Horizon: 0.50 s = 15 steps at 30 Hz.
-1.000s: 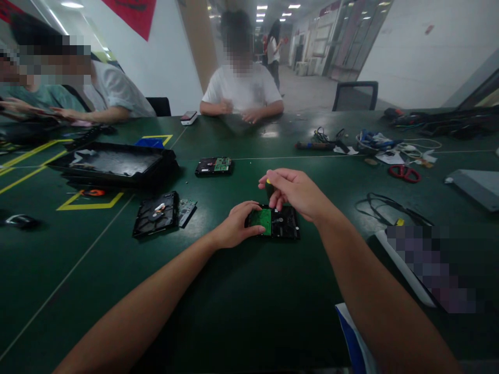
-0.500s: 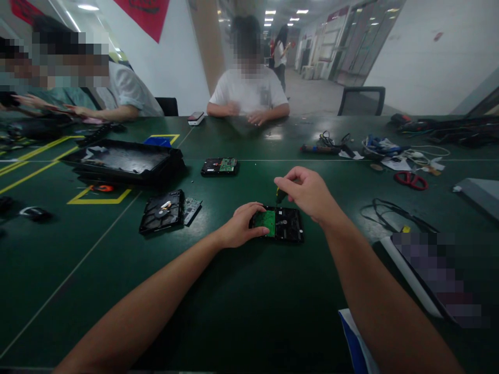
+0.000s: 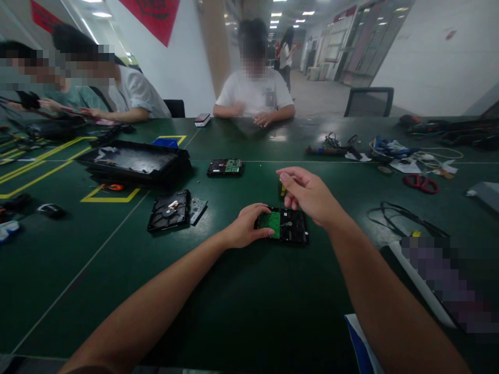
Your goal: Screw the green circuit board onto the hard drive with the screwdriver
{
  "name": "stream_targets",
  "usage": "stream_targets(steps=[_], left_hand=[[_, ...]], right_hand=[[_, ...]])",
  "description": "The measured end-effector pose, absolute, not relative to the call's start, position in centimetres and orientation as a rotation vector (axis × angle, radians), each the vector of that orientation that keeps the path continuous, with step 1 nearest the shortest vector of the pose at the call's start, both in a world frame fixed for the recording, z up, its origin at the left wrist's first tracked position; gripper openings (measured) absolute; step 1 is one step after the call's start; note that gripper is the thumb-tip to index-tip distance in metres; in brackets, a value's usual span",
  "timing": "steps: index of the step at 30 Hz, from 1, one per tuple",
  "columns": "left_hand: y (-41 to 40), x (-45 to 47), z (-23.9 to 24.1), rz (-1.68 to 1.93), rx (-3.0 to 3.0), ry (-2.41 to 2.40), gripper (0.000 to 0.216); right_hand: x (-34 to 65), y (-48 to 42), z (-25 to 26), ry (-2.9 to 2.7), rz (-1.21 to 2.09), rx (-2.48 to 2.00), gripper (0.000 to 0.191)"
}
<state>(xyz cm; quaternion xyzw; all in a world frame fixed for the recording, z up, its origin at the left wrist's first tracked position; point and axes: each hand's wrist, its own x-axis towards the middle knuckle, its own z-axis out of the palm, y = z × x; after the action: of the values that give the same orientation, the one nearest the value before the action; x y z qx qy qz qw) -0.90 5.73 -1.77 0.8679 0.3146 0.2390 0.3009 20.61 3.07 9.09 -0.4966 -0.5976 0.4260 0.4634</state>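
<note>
1. Across the foreground, a green table (image 3: 230, 311)
2. Left hand (image 3: 249, 227), half-open, clasping the left end of a hard drive (image 3: 287, 227)
3. Right hand (image 3: 307, 195), curled around a screwdriver (image 3: 282, 191)
4. Hard drive, flat on the table, long axis left-right, green board (image 3: 273, 222) leftward
5. Screwdriver, near upright, pointing down

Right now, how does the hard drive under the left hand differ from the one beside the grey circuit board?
The handled hard drive has a green circuit board on it; the other hard drive has a grey circuit board beside it. The left hand rests on the handled hard drive, while no hand touches the other hard drive. Both are black and lie on the green table.
</note>
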Motion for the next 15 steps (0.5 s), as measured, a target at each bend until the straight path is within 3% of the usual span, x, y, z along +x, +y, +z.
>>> stream_targets(steps=[5, 10, 15], left_hand=[[5.68, -0.92, -1.66, 0.623, 2.308, 0.841, 0.057], [5.58, -1.02, -1.66, 0.596, 2.327, 0.859, 0.058], [5.42, -1.09, -1.63, 0.592, 2.347, 0.874, 0.057]], right_hand=[[20.68, 2.62, 9.45, -1.641, 0.696, -1.418, 0.036], [20.02, 2.18, 9.51, -1.742, 0.222, -1.554, 0.024], [19.85, 2.03, 9.68, -1.901, 0.080, -1.540, 0.016]])
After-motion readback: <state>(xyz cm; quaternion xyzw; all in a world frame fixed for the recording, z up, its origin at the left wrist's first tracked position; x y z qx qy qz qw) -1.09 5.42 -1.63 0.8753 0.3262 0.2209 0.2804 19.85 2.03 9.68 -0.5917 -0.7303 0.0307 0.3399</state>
